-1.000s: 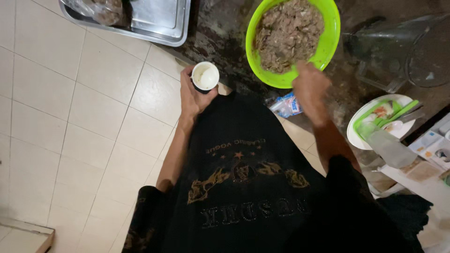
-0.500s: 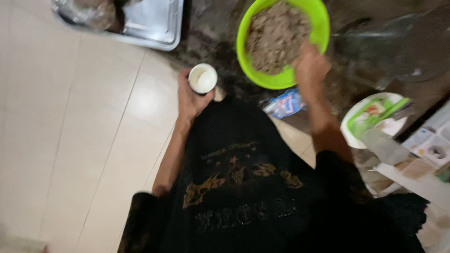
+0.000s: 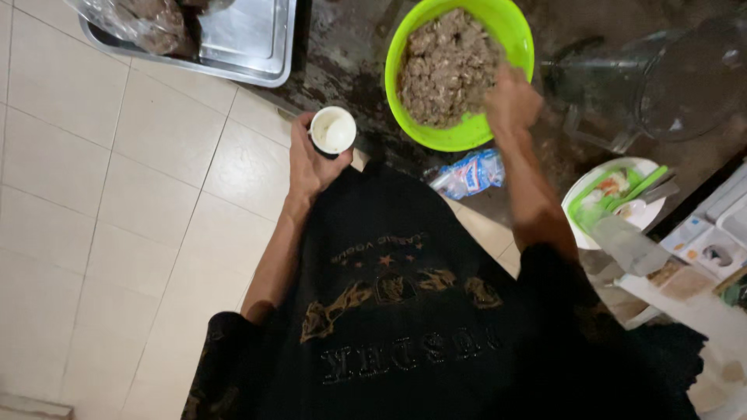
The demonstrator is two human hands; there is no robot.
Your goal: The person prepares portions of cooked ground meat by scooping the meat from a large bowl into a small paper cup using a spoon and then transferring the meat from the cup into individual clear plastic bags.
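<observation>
Left hand (image 3: 310,159) gripping a small white cup (image 3: 333,131) upright beside the green bowl (image 3: 515,35), mouth up (close for filling); right hand (image 3: 510,101) clenched in the bowl's brown mixture (image 3: 443,66).

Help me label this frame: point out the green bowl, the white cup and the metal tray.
green bowl (image 3: 515,31), head view, bare inner wall.
white cup (image 3: 333,131), head view, pale inside.
metal tray (image 3: 247,35), head view, bare floor.

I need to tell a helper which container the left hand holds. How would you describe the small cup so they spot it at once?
Start at the big lime-green bowl of brownish mince at top centre. Just left of it and lower, the left hand grips a small round cup. It alone is white inside with a dark outer wall, far smaller than the bowl.
</observation>
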